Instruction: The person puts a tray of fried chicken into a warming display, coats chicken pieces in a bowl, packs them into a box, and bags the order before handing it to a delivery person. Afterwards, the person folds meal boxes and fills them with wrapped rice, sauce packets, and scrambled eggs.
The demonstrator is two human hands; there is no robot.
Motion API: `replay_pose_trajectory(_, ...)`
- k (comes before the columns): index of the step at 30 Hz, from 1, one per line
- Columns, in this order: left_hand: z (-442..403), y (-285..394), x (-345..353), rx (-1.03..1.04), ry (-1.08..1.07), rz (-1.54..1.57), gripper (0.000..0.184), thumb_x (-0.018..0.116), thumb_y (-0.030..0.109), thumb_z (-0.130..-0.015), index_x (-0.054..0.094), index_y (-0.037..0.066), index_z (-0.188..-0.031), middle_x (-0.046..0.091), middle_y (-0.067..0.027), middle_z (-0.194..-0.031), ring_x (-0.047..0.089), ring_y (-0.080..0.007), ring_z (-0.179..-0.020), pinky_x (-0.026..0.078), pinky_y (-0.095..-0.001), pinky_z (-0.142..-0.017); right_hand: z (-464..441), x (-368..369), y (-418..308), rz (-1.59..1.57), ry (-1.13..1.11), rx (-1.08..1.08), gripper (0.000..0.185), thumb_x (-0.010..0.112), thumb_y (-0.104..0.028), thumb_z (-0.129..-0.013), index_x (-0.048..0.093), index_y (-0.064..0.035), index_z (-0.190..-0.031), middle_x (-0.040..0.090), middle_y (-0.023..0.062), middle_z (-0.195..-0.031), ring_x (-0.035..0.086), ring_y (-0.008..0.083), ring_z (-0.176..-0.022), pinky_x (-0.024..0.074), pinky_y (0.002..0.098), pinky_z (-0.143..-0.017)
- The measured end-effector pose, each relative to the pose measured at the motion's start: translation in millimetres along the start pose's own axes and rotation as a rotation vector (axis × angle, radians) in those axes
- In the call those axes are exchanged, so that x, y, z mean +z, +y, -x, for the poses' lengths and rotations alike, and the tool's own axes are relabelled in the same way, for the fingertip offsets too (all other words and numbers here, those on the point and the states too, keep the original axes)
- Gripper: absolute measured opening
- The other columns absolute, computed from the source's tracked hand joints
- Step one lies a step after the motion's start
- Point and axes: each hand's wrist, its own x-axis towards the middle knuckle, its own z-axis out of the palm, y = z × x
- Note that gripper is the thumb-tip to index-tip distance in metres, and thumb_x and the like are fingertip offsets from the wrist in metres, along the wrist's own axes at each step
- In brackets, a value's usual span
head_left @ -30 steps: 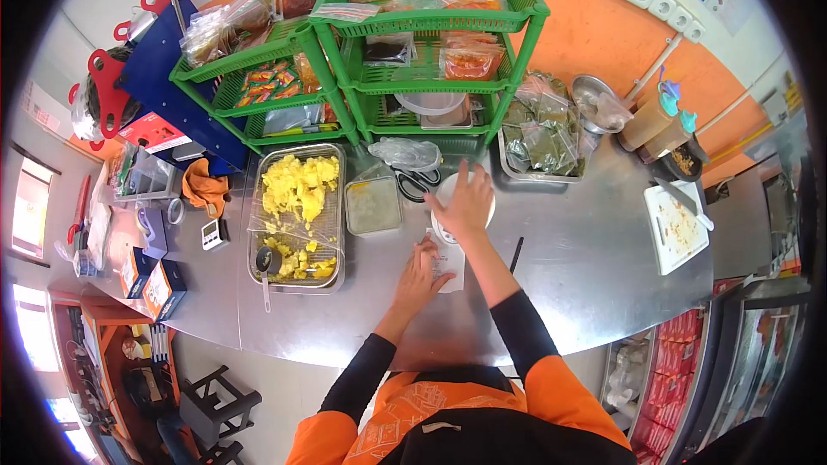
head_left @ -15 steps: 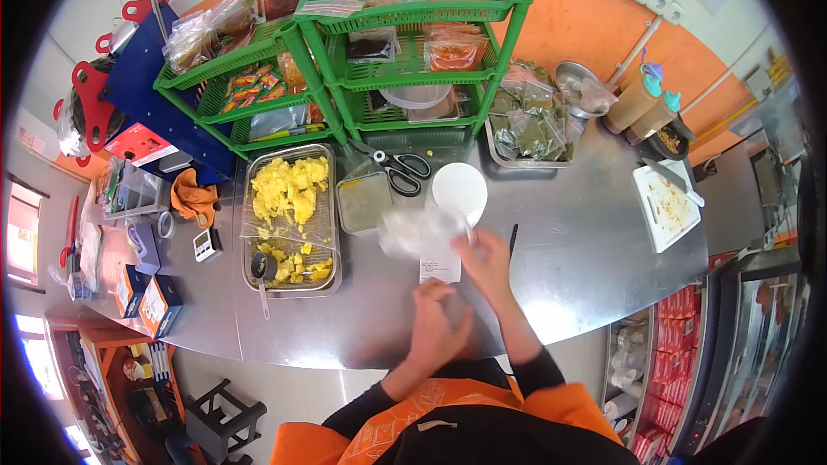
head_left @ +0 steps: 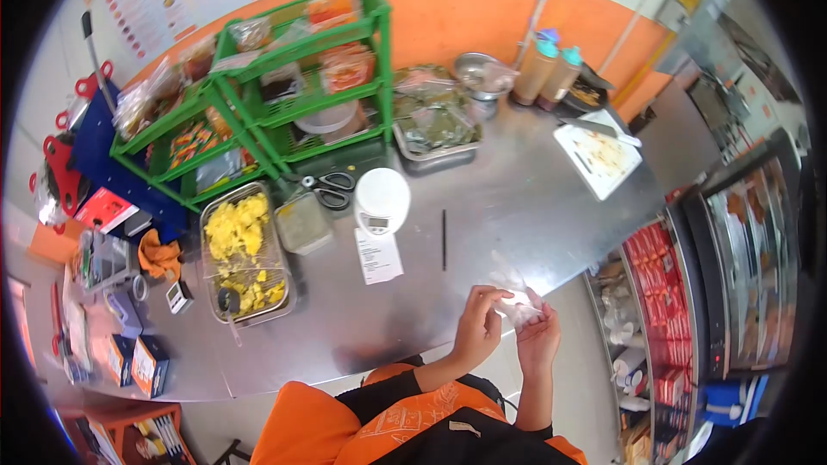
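Near the front edge of the steel table, both hands hold a thin, clear plastic glove (head_left: 513, 301), crumpled and with finger-like tips pointing away from me. My left hand (head_left: 476, 327) pinches its left side between thumb and fingers. The fingers of my right hand (head_left: 538, 336) are closed on its right side. Farther left, a white kitchen scale (head_left: 382, 198) stands behind a printed paper slip (head_left: 377, 257). A black pen (head_left: 444, 239) lies between the slip and my hands.
At left, a metal tray (head_left: 291, 297) holds yellow chunks and a scoop (head_left: 228, 301). Beside it are a lidded container (head_left: 303, 224) and scissors (head_left: 332, 189). Green racks (head_left: 385, 60) carry bagged food. A cutting board (head_left: 596, 159) with a knife (head_left: 600, 129) lies at right.
My view has turned right. The glove, swinging blurred from my right hand over the slip, is now at the table's front right. My left hand, apart from it before, also grips it.
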Motion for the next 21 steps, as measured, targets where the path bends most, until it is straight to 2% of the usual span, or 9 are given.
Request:
replay_pose_trajectory(1,2,8,5,-0.105,-0.096,-0.036,0.034,0.047,-0.01,-0.072,0.055,0.006,-0.102,0.048,-0.0094,-0.093,0.052,-0.0216,-0.075,0.043,-0.0299,-0.061,3,-17,-5,-0.094,0.022,-0.028,0.041,0.036,-0.026,-0.095,0.048,0.0062,-0.117,0.061,0.0128,-0.103,0.059,0.0217,-0.092,0.0446,0.0351,-0.088)
replay_pose_trajectory(4,23,32,48,-0.055,-0.246,0.114,0.033,0.052,-0.005,-0.07,0.054,0.006,-0.101,0.048,-0.009,-0.094,0.053,-0.0231,-0.077,0.044,-0.0321,-0.064,35,-48,-26,-0.025,0.126,-0.168,0.035,0.039,-0.025,-0.094,0.052,0.0025,-0.111,0.061,0.0106,-0.102,0.058,0.0198,-0.093,0.0439,0.0345,-0.087)
replay_pose_trajectory(5,28,42,65,0.195,-0.217,0.032,0.03,0.059,-0.001,-0.068,0.052,0.005,-0.096,0.05,-0.008,-0.091,0.054,-0.025,-0.078,0.045,-0.0337,-0.067,48,-62,-34,-0.06,0.127,-0.189,0.033,0.04,-0.025,-0.094,0.053,0.0014,-0.108,0.061,0.0102,-0.102,0.057,0.0194,-0.093,0.0436,0.0344,-0.087)
replay_pose_trajectory(10,102,41,145,0.244,-0.548,0.037,0.025,0.065,0.001,-0.059,0.052,0.007,-0.079,0.054,-0.0069,-0.079,0.052,-0.0294,-0.088,0.042,-0.0386,-0.077,127,-161,-56,-0.231,0.223,-0.329,0.024,0.045,-0.026,-0.092,0.054,-0.0031,-0.095,0.06,0.0087,-0.1,0.056,0.0184,-0.093,0.0429,0.034,-0.085)
replay_pose_trajectory(14,177,82,195,0.498,-0.785,0.059,0.023,0.069,0.012,-0.061,0.049,0.008,-0.072,0.054,-0.005,-0.077,0.049,-0.0302,-0.096,0.035,-0.0446,-0.091,206,-258,-95,-0.145,0.289,-0.577,0.04,0.036,-0.029,-0.094,0.05,0.0024,-0.116,0.057,0.0127,-0.113,0.054,0.0235,-0.104,0.0403,0.039,-0.095)
replay_pose_trajectory(16,222,93,216,0.585,-0.876,0.226,0.019,0.067,0.01,-0.066,0.05,0.007,-0.073,0.053,-0.0059,-0.078,0.052,-0.0279,-0.088,0.041,-0.0418,-0.083,254,-321,-115,-0.285,0.239,-0.566,0.042,0.035,-0.028,-0.095,0.047,0.0037,-0.119,0.054,0.0148,-0.118,0.051,0.025,-0.11,0.0382,0.04,-0.098)
replay_pose_trajectory(19,290,99,253,0.162,-1.145,0.219,0.014,0.063,0.004,-0.071,0.05,0.006,-0.075,0.051,-0.0073,-0.078,0.055,-0.0249,-0.073,0.046,-0.0359,-0.069,304,-350,-133,-0.331,0.318,-0.641,0.045,0.034,-0.027,-0.094,0.04,0.0043,-0.126,0.047,0.0176,-0.127,0.043,0.0272,-0.12,0.0332,0.041,-0.103)
replay_pose_trajectory(20,305,97,270,0.201,-1.024,0.191,0.013,0.062,0.003,-0.072,0.05,0.006,-0.075,0.051,-0.0077,-0.079,0.055,-0.0243,-0.07,0.046,-0.0346,-0.064,320,-351,-136,-0.325,0.389,-0.69,0.047,0.034,-0.027,-0.094,0.038,0.0042,-0.128,0.044,0.0185,-0.13,0.04,0.028,-0.123,0.0312,0.0413,-0.105)
replay_pose_trajectory(21,319,94,291,0.236,-0.923,0.178,0.012,0.061,0.002,-0.073,0.05,0.005,-0.076,0.05,-0.0081,-0.079,0.054,-0.0237,-0.067,0.046,-0.0334,-0.06,332,-361,-136,-0.369,0.171,-0.742,0.049,0.039,-0.024,-0.092,0.033,0.0038,-0.133,0.033,0.0188,-0.14,0.033,0.0287,-0.129,0.0234,0.0432,-0.109)
